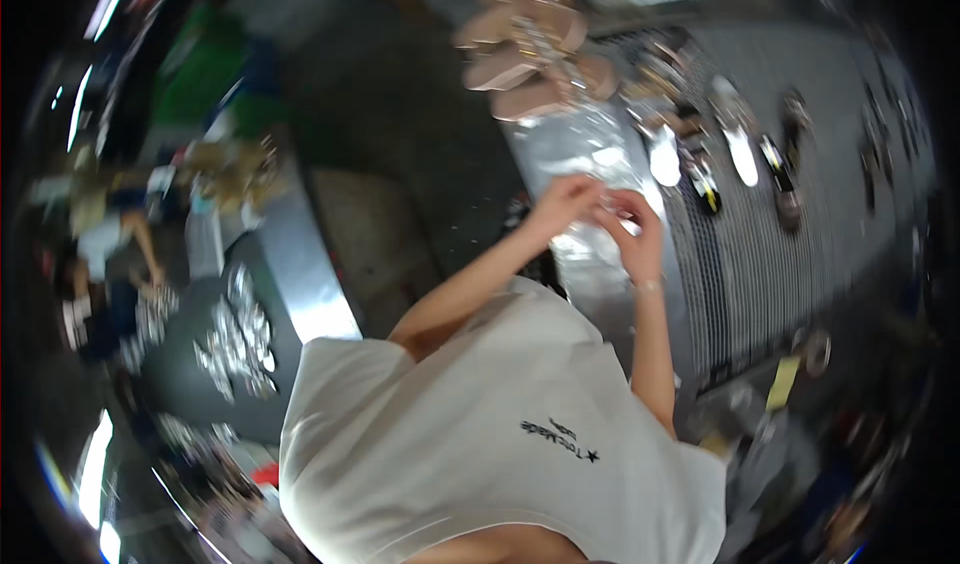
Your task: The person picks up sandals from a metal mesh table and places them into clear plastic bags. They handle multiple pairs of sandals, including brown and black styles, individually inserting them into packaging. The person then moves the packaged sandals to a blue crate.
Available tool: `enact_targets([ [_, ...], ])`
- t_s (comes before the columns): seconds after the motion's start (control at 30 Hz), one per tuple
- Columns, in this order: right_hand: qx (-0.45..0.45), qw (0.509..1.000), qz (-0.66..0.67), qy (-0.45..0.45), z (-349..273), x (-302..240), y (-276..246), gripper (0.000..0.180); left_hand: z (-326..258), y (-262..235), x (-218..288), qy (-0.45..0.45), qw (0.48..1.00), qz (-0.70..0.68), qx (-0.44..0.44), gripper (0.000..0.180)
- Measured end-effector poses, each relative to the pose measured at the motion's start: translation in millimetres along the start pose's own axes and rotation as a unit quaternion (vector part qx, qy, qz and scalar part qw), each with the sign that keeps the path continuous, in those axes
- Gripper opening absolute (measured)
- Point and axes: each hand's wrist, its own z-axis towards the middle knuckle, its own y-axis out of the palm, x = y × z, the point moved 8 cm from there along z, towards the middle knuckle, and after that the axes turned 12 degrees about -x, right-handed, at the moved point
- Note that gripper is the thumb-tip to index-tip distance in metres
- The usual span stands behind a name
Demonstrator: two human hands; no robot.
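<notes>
My left hand (566, 204) and my right hand (637, 232) meet over a shiny metal ledge covered with clear, crinkled plastic (590, 254). The fingers of both are pinched together, almost touching. Whatever is between them is too small and blurred to make out. Just beyond my hands, a stack of beige-pink sandals (530, 64) with glittery straps rests at the ledge's far end.
To the right runs a grey mesh conveyor (765, 284) carrying several shoes, among them a dark one (787, 199). At the left, a dark round-edged table (180, 364) bears silvery pieces (240, 334). Another person (100, 244) works beyond it. Yellow tape or paper (783, 382) hangs at lower right.
</notes>
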Motion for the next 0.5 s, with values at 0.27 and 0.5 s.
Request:
enact_targets([
  [0.27, 0.162, 0.957, 0.227, 0.075, -30, 59, -50, 0.014, 19, 1, 4, 0.009, 0.999, 0.043, 0.021, 0.017],
  [0.5, 0.249, 0.927, 0.274, 0.060, -41, 65, -80, 0.012, 33, -3, 26, 0.094, 0.925, 0.365, 0.039, 0.017],
])
